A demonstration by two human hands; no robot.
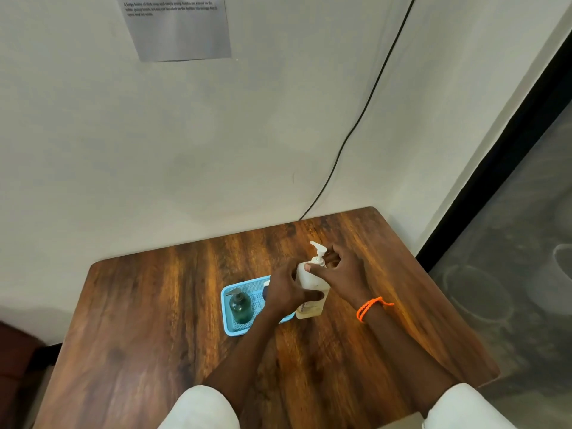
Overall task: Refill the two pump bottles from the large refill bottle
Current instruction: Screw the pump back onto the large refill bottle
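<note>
Left hand: left hand (286,292) wraps the body of the white pump bottle (309,284), thumb laid across its front, just right of frame centre
Right hand: right hand (335,272) curls at the bottle's neck, thumb pressed on the shoulder; fingers behind the pump are hard to make out
Bottle: upright on the wooden table (154,320), touching the right edge of the blue tray (227,328)
Hidden: a second item in the tray is mostly behind the left hand; only a blue-and-white bit shows
Count: one dark green pump bottle (240,308) in the tray's left half; one orange wristband (370,308)
Upper left: wall notice (179,29), top cut off, text unreadable
</note>
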